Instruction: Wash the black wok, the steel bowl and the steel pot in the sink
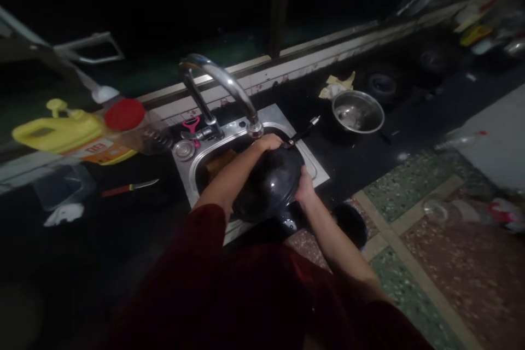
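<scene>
A black wok [266,180] is tilted over the steel sink [186,180], its dark surface shining wet. The wok's handle [305,131] points to the upper right. My left hand [268,142] is closed at the wok's far edge beside the handle's base, just below the tap spout; its fingertips are partly hidden. On the right side, my right hand [304,186] grips the wok's rim with the fingers out of sight behind it. The curved chrome tap [221,79] rises behind the sink. Something brown [221,164] lies in the basin behind my left forearm.
To the right stand a steel pot [358,112] and a crumpled yellow wrapper [338,86]. A knife [131,188], a yellow jug [74,131] and a red-lidded jar [124,115] are on the left. A pink peeler [191,124] lies by the tap. Below is a dark bucket [350,224].
</scene>
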### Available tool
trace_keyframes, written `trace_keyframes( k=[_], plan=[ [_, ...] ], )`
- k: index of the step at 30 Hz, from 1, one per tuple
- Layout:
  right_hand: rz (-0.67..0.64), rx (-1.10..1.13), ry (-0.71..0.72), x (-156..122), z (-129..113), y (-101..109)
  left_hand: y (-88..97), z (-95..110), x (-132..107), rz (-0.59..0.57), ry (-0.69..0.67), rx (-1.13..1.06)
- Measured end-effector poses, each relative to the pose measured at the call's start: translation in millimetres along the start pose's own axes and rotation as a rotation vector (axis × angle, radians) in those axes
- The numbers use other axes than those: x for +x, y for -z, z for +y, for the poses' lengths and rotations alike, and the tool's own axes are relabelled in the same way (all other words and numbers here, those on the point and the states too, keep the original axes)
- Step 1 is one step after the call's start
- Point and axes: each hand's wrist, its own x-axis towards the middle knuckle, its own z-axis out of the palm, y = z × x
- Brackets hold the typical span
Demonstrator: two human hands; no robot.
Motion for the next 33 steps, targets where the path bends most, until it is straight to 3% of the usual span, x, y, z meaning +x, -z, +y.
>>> trace_keyframes(
  k=[4, 6, 8, 12, 13, 15, 18, 21, 24, 26, 28, 30, 31, 33],
  plan=[
    [0.018, 0.099, -0.070, -6, -10, -7, -18.7, 9, -57, -0.183, -0.349, 0.345],
    [-0.015, 0.137, -0.096, -7, -12, -8, -24.7, 15, -74, -0.191, -0.438, 0.472],
    [-0.056, 0.174, -0.091, -5, -13, -8, -25.8, 18, -63, -0.181, -0.386, 0.545],
    [-0.091, 0.218, -0.052, -1, -16, -7, -23.7, 23, 1, -0.169, -0.040, 0.648],
    [-0.083, 0.206, -0.053, 0, -17, -7, -24.4, 25, 10, -0.181, -0.008, 0.665],
    [-0.065, 0.168, -0.057, 0, -21, -9, -27.4, 30, 7, -0.201, -0.085, 0.667],
    [-0.068, 0.130, -0.092, -3, -25, -12, -33.4, 33, -50, -0.182, -0.334, 0.610],
    [-0.073, 0.144, -0.112, -6, -28, -19, -39.1, 22, -135, 0.006, -0.462, 0.573],
    [-0.047, 0.166, -0.101, -7, -28, -37, -41.8, -6, -203, 0.318, -0.402, 0.571],
    [-0.020, 0.181, -0.062, -7, -27, -55, -36.9, -27, -226, 0.527, -0.285, 0.554],
    [-0.034, 0.181, -0.012, -7, -24, -75, -24.0, -41, -225, 0.708, -0.141, 0.508],
    [-0.114, 0.151, 0.006, -6, -20, -93, -6.1, -40, -201, 0.777, -0.046, 0.451],
    [-0.162, 0.127, 0.001, -5, -19, -100, 2.7, -33, -182, 0.759, -0.030, 0.427],
    [-0.230, 0.081, -0.014, -2, -20, -110, 16.4, -8, -135, 0.576, -0.091, 0.440]
  ],
)
